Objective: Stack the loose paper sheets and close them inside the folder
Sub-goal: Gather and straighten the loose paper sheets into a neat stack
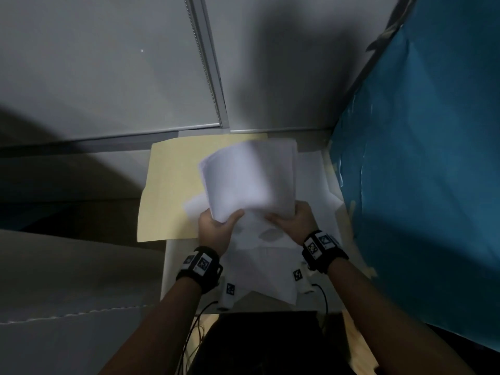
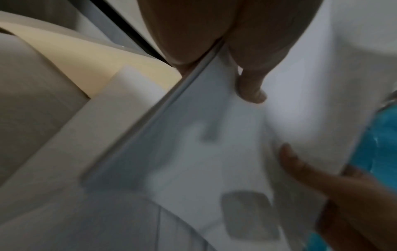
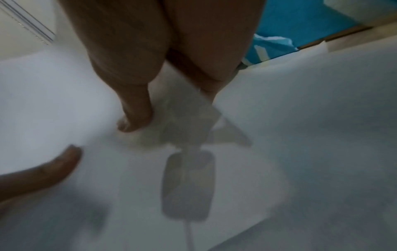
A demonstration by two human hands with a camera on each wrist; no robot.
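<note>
Above the open folder [image 1: 167, 190], both hands hold a stack [image 1: 249, 180] of white sheets by its near edge. The left hand [image 1: 216, 228] grips the near left corner: its thumb lies on top of the paper and the fingers are curled underneath, out of sight from the head view. The right hand [image 1: 293, 223] grips the near right corner in the same way. From the left wrist view, the thumb [image 2: 251, 88] presses down on the top sheet, with the stack's edge running between thumb and palm; the other hand's fingers [image 2: 305, 168] reach in from the lower right. From the right wrist view, the thumb [image 3: 135, 117] presses on the paper, and a finger of the other hand [image 3: 53, 168] touches the sheet at the lower left. The stack is lifted and tilted, blurred at its far end, over the folder's right half. The folder lies flat and open, its left flap bare. More loose sheets [image 1: 265, 255] lie spread on the table [image 1: 170, 269] below the hands, near the front edge. A blue sheet [image 1: 427, 158] hangs on the right.
</note>
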